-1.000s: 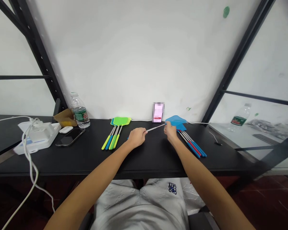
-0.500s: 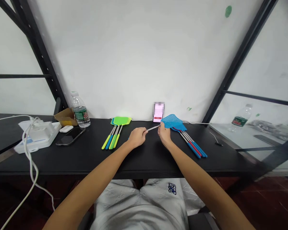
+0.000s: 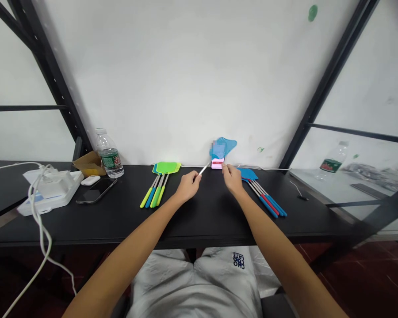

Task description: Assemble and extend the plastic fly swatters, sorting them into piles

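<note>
My left hand (image 3: pixel 188 186) is closed around the handle of a fly swatter with a pale metal shaft (image 3: pixel 204 168). Its blue mesh head (image 3: pixel 230 144) is raised before the wall and partly covers the upper part of an upright phone (image 3: pixel 217 164). Just right of the phone's lower edge, my right hand (image 3: pixel 232 177) has its fingers curled, with nothing visible in them and apart from the swatter. Close by on its right lies a fanned pile of swatters (image 3: pixel 249 174) with blue and red handles. Left of my left hand lies another pile (image 3: pixel 167 167), with green, yellow and blue handles.
The black table (image 3: pixel 205 221) backs onto a white wall. At left are a water bottle (image 3: pixel 110 155), a small open carton (image 3: pixel 89 164), a dark phone (image 3: pixel 97 191), a white case (image 3: pixel 90 180) and a white power strip with cables (image 3: pixel 55 190). A short black-tipped cable (image 3: pixel 302 198) lies at right.
The swatter's head has swung up and left, from above the right pile to in front of the phone. My right hand has let go of the shaft near the head.
</note>
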Demonstrator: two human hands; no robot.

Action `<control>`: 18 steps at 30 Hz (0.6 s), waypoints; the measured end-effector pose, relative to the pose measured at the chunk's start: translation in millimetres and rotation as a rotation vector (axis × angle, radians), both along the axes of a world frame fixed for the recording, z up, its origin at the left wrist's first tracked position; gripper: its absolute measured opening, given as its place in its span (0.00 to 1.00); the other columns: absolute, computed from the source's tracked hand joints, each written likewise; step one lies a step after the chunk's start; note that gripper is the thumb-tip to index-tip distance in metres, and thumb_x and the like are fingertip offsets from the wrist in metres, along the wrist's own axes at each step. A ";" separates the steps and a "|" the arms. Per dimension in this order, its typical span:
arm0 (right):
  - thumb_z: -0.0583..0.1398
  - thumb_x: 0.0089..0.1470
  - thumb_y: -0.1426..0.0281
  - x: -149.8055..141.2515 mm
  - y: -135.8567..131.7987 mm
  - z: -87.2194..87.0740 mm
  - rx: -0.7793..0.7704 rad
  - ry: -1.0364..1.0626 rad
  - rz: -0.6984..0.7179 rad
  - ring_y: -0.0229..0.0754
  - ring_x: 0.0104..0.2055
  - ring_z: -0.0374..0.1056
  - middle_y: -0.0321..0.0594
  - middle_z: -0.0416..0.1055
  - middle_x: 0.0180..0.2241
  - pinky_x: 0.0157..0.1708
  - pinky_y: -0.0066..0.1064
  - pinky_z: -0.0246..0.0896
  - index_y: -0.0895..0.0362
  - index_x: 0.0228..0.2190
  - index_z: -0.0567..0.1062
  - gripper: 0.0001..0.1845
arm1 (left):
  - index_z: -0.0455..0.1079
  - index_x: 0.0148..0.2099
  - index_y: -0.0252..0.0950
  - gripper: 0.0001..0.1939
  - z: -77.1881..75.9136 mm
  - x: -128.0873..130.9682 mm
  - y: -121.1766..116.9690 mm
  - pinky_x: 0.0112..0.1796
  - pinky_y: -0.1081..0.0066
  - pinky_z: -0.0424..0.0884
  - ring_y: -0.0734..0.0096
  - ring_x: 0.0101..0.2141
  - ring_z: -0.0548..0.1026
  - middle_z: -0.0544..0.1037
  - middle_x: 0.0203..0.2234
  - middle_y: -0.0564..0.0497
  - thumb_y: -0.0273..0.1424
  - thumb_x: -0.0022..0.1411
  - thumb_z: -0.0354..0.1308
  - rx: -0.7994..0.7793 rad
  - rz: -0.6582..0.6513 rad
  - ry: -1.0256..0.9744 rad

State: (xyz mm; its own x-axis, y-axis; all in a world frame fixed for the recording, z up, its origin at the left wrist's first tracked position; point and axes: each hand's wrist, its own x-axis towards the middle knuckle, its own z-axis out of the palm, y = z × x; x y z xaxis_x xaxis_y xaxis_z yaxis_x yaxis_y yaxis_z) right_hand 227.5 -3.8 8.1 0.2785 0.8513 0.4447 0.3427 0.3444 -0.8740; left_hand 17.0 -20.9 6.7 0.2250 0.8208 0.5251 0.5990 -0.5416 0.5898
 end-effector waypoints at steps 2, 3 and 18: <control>0.55 0.58 0.55 19.5 1.8 3.9 0.048 -0.312 -0.241 0.44 0.34 0.65 0.41 0.67 0.24 0.35 0.31 0.58 0.55 0.20 0.65 0.21 | 0.67 0.35 0.36 0.16 4.1 -6.3 2.8 0.29 0.73 0.62 0.73 0.24 0.69 0.72 0.21 0.54 0.39 0.68 0.43 0.008 0.054 -0.070; 0.55 0.57 0.57 29.9 3.2 4.6 0.004 -0.434 -0.349 0.46 0.36 0.66 0.44 0.68 0.26 0.37 0.33 0.58 0.55 0.22 0.67 0.18 | 0.66 0.36 0.37 0.16 7.0 -10.0 4.4 0.29 0.73 0.63 0.73 0.24 0.69 0.72 0.21 0.54 0.39 0.68 0.42 0.022 0.091 -0.099; 0.62 0.50 0.68 89.7 10.1 9.8 -0.867 -0.623 -0.662 0.60 0.58 0.59 0.64 0.62 0.55 0.52 0.46 0.56 0.63 0.54 0.69 0.30 | 0.72 0.40 0.34 0.15 31.3 -86.8 7.7 0.39 0.57 0.70 0.47 0.41 0.76 0.77 0.39 0.36 0.35 0.62 0.47 -0.245 0.675 0.429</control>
State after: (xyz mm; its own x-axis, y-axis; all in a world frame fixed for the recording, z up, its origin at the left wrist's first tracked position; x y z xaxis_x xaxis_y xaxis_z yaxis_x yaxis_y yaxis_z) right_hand 317.2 6.2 17.8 0.7076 0.7064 0.0190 0.6653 -0.6569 -0.3547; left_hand -69.7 -13.2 38.0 -0.2162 0.9305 0.2956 0.9481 0.1279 0.2910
